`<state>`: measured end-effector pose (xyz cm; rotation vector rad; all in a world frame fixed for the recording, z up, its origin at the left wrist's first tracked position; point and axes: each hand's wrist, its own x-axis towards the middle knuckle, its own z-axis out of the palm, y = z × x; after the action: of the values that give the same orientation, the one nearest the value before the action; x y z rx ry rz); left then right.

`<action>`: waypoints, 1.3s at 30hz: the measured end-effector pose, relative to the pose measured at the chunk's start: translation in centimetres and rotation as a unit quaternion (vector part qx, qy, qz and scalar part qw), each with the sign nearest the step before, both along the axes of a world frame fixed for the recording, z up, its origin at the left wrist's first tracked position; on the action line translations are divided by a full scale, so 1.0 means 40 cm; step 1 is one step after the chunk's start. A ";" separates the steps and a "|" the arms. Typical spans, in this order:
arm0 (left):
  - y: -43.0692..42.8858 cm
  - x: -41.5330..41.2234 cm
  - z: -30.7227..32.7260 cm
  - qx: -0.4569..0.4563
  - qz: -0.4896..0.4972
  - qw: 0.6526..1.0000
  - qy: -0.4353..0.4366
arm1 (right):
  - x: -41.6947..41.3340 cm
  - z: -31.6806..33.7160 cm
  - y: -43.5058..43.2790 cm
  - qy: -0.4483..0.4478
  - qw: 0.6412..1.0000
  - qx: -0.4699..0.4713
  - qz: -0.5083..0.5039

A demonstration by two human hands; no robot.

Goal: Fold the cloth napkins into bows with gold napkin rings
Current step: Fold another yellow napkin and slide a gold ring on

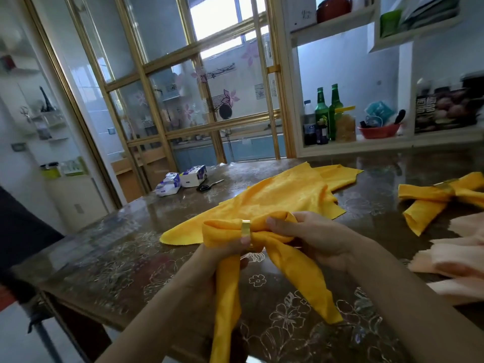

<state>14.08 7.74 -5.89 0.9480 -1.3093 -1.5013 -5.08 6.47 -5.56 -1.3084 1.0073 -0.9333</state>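
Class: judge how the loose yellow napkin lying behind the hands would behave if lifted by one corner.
Probably floppy: the loose napkin lies in soft wrinkles, and the held napkin droops from its gold ring. Likely light, as its edges look thin. It might slide easily when pushed, since the table looks glossy.

**Both hands closed on the bow**

Two bare forearms rise from the lower edge and converge. The left hand point(222, 258) grips the yellow napkin point(301, 273) below its gold ring point(246, 227), thumb tip laid against the ring's lower edge. The right hand point(311, 239) pinches the bow's right loop between thumb and curled fingers.
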 end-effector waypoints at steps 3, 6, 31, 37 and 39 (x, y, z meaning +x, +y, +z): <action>-0.005 0.010 -0.010 -0.016 0.002 1.000 0.012 | 0.020 -0.007 -0.004 -0.041 0.998 0.047 -0.025; -0.010 0.014 -0.012 0.003 -0.014 0.998 0.056 | 0.041 -0.013 0.002 -0.032 0.997 0.055 -0.052; -0.012 -0.016 -0.026 0.058 0.020 0.995 0.074 | 0.067 -0.029 0.015 -0.023 0.993 -0.053 -0.106; -0.022 0.032 -0.038 -0.003 -0.034 0.997 0.072 | 0.067 -0.036 0.005 -0.036 0.993 0.001 -0.110; -0.025 0.044 -0.029 -0.023 -0.061 0.996 0.054 | 0.068 -0.043 0.003 -0.060 0.992 0.021 -0.111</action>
<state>15.82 6.76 -7.05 0.7587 -1.3379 -1.5866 -2.37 6.59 -7.29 -1.1069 1.0878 -1.1394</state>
